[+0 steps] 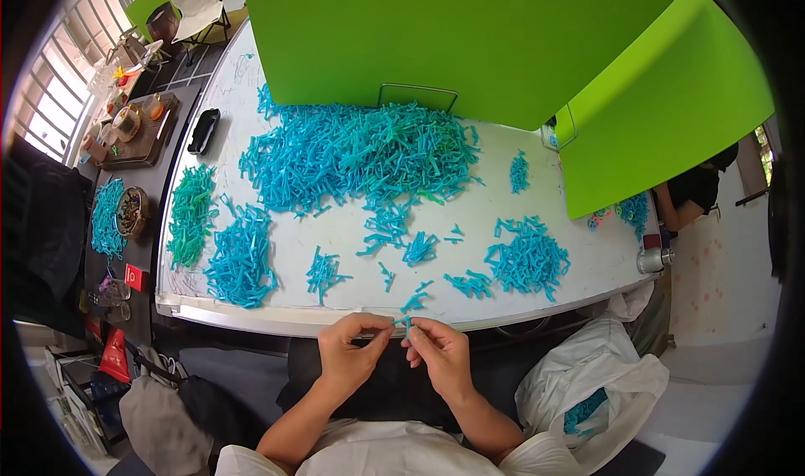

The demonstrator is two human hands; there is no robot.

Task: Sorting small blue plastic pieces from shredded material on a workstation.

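At the table's front edge, my left hand and my right hand are close together, both with fingers pinched. Between their fingertips is a small turquoise plastic piece, thin and apparently branched; the fingers hide part of it. Just beyond my fingertips lie a few loose turquoise pieces. A small cluster of like pieces lies ahead of my left hand, and another ahead of my right. What exactly the pieces are, I cannot tell.
A large turquoise heap spreads across the white table. Smaller piles flank it, with a greener pile far left. Green boards stand behind. A black tray lies left; a white bag is at lower right. Another person's arm shows at right.
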